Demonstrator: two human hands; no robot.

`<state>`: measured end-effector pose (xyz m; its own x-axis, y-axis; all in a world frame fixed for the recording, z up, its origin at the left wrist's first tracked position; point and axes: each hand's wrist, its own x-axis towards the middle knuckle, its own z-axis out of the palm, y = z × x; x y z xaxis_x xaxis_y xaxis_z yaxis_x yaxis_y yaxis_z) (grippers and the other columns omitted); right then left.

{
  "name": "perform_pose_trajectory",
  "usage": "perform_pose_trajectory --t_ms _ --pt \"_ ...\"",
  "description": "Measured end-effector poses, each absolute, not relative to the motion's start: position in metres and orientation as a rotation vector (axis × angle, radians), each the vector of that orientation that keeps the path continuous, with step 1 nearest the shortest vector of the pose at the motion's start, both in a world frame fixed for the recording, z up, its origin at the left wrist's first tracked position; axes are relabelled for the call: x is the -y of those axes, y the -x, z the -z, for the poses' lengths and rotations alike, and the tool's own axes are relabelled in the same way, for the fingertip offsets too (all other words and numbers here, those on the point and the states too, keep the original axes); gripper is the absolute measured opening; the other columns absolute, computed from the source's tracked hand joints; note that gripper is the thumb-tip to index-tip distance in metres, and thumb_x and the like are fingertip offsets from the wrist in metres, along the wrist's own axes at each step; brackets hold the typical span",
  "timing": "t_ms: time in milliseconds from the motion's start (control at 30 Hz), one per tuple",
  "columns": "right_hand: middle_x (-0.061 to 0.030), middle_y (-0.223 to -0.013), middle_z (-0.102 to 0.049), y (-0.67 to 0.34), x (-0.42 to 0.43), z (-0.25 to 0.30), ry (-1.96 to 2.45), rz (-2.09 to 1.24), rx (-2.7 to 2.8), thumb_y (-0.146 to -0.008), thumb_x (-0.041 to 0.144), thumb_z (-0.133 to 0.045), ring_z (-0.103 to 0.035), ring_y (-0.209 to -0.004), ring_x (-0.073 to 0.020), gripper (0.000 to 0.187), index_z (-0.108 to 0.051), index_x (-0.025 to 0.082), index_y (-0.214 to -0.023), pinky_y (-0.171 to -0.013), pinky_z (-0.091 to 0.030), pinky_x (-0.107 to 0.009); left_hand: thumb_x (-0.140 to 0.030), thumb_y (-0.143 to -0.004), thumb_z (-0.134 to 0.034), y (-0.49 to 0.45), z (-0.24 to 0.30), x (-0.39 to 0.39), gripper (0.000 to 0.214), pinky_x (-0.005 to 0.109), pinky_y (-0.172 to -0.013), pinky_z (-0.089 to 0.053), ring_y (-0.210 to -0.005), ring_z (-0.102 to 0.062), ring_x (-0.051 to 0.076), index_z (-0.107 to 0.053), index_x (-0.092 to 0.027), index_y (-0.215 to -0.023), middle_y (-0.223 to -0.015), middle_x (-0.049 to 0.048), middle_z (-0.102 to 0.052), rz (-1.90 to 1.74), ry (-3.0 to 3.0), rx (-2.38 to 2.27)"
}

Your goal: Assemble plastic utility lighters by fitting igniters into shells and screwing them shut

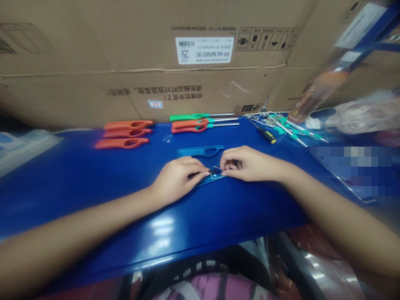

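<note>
A blue lighter shell half [215, 178] lies on the table under my fingertips, partly covered by them. My left hand [179, 177] is closed, pinching a small black part [213, 170] over the shell. My right hand [245, 163] is also closed, its thumb and fingers at the other end of the shell. Whatever they grip is too small to make out. A thin white wire curves inside the shell between both hands. Just beyond lies another blue shell half [200, 151], with an oval opening at its right end.
Orange lighter shells [126, 143] lie at the back left. Green and orange lighters [189, 126] with metal rods lie behind the hands. A screwdriver [267, 135] rests beside loose rod assemblies [289, 129]. Cardboard boxes [125, 91] stand along the back; a plastic bag [364, 112] sits right.
</note>
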<state>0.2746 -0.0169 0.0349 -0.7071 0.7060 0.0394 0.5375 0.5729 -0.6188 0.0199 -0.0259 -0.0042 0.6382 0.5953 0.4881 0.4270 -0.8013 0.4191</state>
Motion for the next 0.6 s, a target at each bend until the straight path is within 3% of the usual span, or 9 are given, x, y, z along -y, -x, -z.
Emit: perform_pose_trajectory --t_ms 267,400,600 --pt "0.0012 -0.074 -0.061 -0.273 0.018 -0.035 1.058 -0.871 2.505 -0.084 0.016 -0.066 -0.052 -0.064 -0.0107 0.003 -0.068 0.016 -0.086 -0.061 -0.041 -0.023 -0.026 -0.100 -0.054 -0.019 -0.003 0.037 0.025 0.035 -0.075 -0.058 -0.086 -0.071 0.021 -0.077 -0.017 -0.105 -0.100 0.0062 -0.078 -0.756 -2.946 -0.874" --pt "0.0008 -0.074 -0.062 -0.274 0.018 -0.036 1.054 -0.864 2.517 -0.084 0.016 -0.065 -0.053 -0.065 -0.0112 0.004 -0.068 0.017 -0.085 -0.061 -0.041 -0.023 -0.027 -0.098 -0.055 -0.020 -0.008 0.042 0.027 0.038 -0.082 -0.059 -0.094 -0.069 0.023 -0.075 -0.018 -0.115 -0.108 0.0086 -0.076 -0.697 -2.843 -0.907" --pt "0.0006 -0.075 -0.061 -0.276 0.018 -0.037 1.055 -0.905 2.510 -0.085 0.019 -0.065 -0.052 -0.065 -0.0105 0.006 -0.069 0.015 -0.087 -0.061 -0.041 -0.023 -0.021 -0.098 -0.056 -0.022 -0.006 0.039 0.024 0.035 -0.084 -0.058 -0.093 -0.068 0.021 -0.077 -0.020 -0.110 -0.102 0.0069 -0.074 -0.755 -2.570 -0.907"
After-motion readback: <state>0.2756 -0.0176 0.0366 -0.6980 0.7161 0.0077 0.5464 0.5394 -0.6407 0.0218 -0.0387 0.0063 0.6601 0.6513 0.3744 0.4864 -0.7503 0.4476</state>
